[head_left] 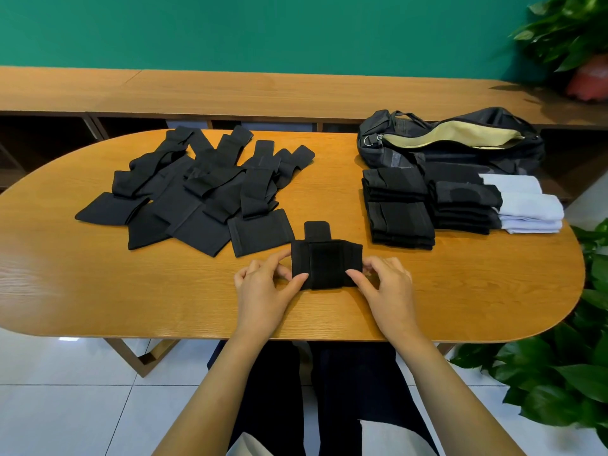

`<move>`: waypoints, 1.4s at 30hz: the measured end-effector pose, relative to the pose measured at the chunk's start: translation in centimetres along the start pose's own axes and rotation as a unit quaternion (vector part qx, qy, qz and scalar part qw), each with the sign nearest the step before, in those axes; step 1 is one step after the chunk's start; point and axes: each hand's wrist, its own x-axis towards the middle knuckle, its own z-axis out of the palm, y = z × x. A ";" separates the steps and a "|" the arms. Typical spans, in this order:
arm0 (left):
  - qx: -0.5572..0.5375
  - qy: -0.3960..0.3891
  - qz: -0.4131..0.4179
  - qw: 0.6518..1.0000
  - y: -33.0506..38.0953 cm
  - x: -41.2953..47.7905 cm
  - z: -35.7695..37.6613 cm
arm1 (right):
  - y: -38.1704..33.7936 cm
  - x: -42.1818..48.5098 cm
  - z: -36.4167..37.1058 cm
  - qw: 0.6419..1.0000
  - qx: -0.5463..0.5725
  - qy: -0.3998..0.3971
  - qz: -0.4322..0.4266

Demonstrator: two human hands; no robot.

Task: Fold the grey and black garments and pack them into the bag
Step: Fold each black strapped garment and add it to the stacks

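Note:
A small folded black garment point(326, 263) lies near the table's front edge, a strap end sticking out at its far side. My left hand point(265, 284) pinches its left edge, thumb on top. My right hand point(385, 284) pinches its right edge the same way. A loose heap of unfolded black garments point(197, 189) covers the left half of the table. Two stacks of folded black garments point(398, 209) point(464, 205) and a stack of folded light grey ones point(529, 205) stand at the right. Behind them lies the black bag point(454, 139), unzipped, its pale lining showing.
The oval wooden table point(131, 291) has bare wood at the front left and front right. A long wooden bench point(230, 90) runs behind it below a green wall. Leafy plants point(566, 373) crowd the right side. White tiled floor lies below.

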 end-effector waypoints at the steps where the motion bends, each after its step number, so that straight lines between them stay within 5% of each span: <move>1: 0.002 0.001 0.000 1.000 0.0 0.0 0.0 | 0.0 0.0 0.0 1.000 -0.001 0.003 -0.002; 14: 0.062 -0.004 0.029 0.998 -0.2 0.0 0.1 | 0.2 0.2 0.4 0.998 -0.061 0.009 -0.032; 23: 0.061 -0.125 0.103 0.985 -0.2 0.0 0.0 | 0.2 0.3 0.7 0.991 -0.122 -0.045 -0.020; 34: 0.049 -0.074 0.112 0.990 -0.3 -0.2 0.1 | 0.0 0.0 0.4 0.982 -0.061 -0.073 -0.161; 42: 0.011 -0.082 0.113 0.990 -0.3 -0.1 0.1 | -0.2 -0.1 0.3 0.988 -0.021 -0.031 -0.149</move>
